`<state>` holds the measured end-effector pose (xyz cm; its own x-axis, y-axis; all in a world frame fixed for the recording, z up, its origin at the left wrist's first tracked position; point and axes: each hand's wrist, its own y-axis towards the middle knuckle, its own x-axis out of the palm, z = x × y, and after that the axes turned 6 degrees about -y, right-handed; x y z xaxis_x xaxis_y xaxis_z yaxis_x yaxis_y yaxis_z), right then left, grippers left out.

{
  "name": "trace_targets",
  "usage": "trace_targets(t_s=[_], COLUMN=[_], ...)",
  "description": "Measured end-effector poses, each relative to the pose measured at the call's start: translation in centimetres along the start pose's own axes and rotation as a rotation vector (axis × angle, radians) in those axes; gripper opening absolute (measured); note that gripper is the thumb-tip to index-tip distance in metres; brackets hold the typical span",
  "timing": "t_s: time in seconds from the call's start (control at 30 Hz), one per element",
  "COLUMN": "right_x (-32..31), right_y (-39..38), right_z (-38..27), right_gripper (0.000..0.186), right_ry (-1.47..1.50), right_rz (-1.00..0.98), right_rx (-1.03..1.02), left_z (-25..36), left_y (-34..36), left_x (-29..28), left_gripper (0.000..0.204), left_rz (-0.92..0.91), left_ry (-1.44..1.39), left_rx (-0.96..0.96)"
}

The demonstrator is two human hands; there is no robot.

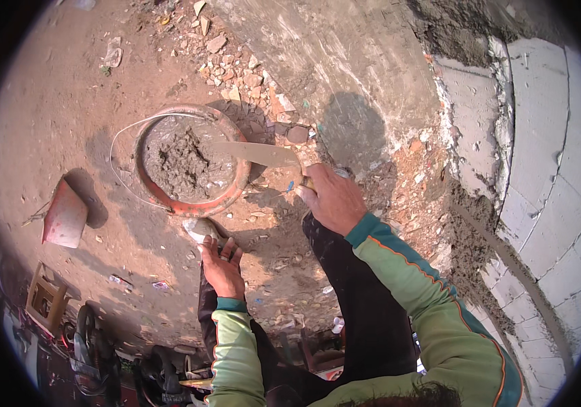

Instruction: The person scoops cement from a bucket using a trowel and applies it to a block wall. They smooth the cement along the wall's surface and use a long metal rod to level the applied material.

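A long flat-bladed trowel (267, 154) is held by its handle in my right hand (335, 198). The blade reaches left across the rim of a round orange bucket (236, 183), its tip over the wet grey mortar (185, 159) inside. The mortar is lumpy in the middle and smoother toward the edge. My left hand (223, 271) lies over my lower left leg with fingers extended, holding nothing. Just beyond its fingertips shows my pale shoe (200, 229), close to the bucket's near side. A thin wire handle (111, 152) hangs out to the bucket's left.
To the right runs a wall of white blocks (538, 129), with mortar (470, 251) heaped along its foot. Broken rubble (236, 71) edges a concrete slab (331, 47). A reddish-white tub (67, 216) sits left, near a wooden frame (46, 298). Parked motorbikes (90, 353) are at lower left.
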<state>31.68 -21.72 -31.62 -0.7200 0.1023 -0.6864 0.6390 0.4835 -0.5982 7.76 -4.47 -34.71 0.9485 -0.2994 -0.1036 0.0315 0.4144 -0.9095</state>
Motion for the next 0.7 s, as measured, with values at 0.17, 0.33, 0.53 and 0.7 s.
trace_targets(t_s=[0.17, 0.33, 0.53, 0.7], right_x=[5.8, 13.1, 14.3, 13.2], right_y=[5.9, 11.6, 7.5, 4.9], right_z=[-11.4, -15.5, -11.7, -10.9], right_gripper=[0.027, 0.032, 0.047, 0.042], right_ry=[-0.257, -0.243, 0.096, -0.062], right_rz=[-0.123, -0.477, -0.412, -0.273], right_rx=[0.094, 0.085, 0.046, 0.108], left_z=[0.8, 2.6, 4.6, 5.8], left_y=[0.0, 0.0, 1.4, 1.5], left_x=[-2.7, -4.8, -6.6, -6.4], left_gripper=[0.068, 0.072, 0.078, 0.08], left_rz=[-0.05, -0.072, -0.097, 0.034], left_ry=[-0.112, -0.088, -0.177, -0.243], left_rx=[-0.074, -0.123, -0.038, -0.051])
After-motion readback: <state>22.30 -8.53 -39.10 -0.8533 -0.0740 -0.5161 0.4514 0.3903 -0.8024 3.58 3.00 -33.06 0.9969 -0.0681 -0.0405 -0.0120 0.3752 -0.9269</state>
